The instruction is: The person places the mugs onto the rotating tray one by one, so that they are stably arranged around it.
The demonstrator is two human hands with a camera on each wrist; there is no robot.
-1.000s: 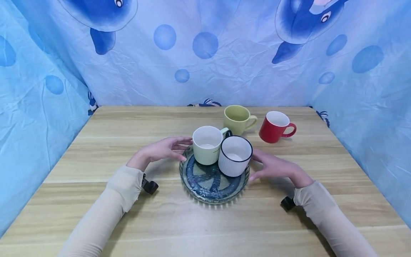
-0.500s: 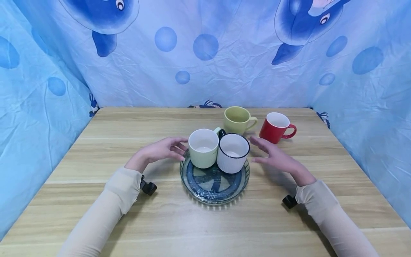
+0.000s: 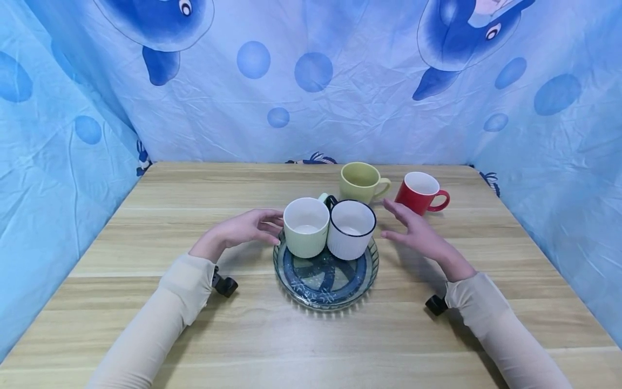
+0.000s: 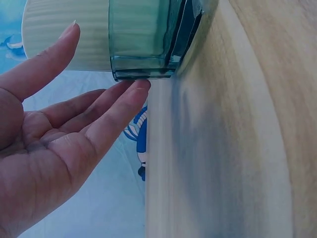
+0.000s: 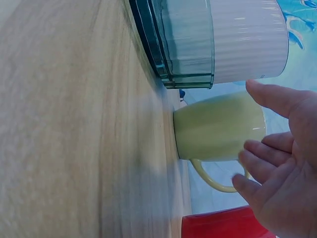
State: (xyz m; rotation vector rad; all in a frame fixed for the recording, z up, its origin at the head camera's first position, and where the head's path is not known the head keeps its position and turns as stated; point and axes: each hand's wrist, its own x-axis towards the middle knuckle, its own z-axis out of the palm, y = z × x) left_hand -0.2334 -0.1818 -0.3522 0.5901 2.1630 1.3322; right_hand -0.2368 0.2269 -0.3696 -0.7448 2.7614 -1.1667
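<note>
A pale green mug [image 3: 306, 227] and a white mug with a black rim [image 3: 351, 229] stand upright side by side in a round clear glass dish [image 3: 324, 302], on its far part. Their handles point to the back. At the dish's left my left hand [image 3: 248, 227] has its fingers spread beside the pale green mug; in the left wrist view its fingertips [image 4: 141, 85] are at the dish's wall, and whether they touch cannot be told. Right of the white mug, apart from it, my right hand [image 3: 420, 235] is held with loose fingers and nothing in it.
An olive green mug [image 3: 358, 189] stands behind the dish, its handle to the right. To its right is a red mug [image 3: 413, 201] with a white inside, partly hidden by the right hand. A blue cloth backdrop [image 3: 311, 124] borders the wooden table [image 3: 204, 335].
Both mugs in the dish have shifted left; the pale green one came slightly nearer, the white one went slightly back. My right hand has left the white mug and moved back and right.
</note>
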